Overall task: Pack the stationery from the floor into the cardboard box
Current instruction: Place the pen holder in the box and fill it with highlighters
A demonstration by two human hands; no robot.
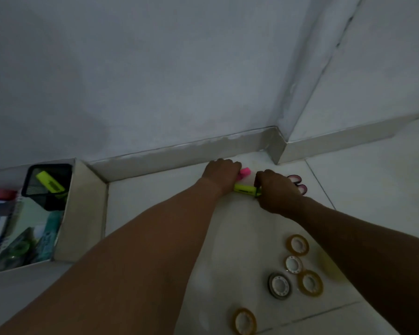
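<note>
On the white floor near the skirting, my left hand (221, 176) curls round a pink highlighter (244, 172). My right hand (275, 189) pinches the end of a yellow highlighter (244, 189) lying between both hands. Scissors with pinkish handles (299, 183) poke out behind my right hand. Several tape rolls (297, 245) lie on the floor by my right forearm. The cardboard box (82, 213) stands at the left; inside it are a black mesh holder (46, 187) with another yellow highlighter (50, 182) and other stationery.
A wall and skirting (179, 153) run close behind the hands, with a corner jutting out at the right (279, 146). A faint yellowish object (331, 267) lies beside the tape rolls. Floor tiles stretch to the right.
</note>
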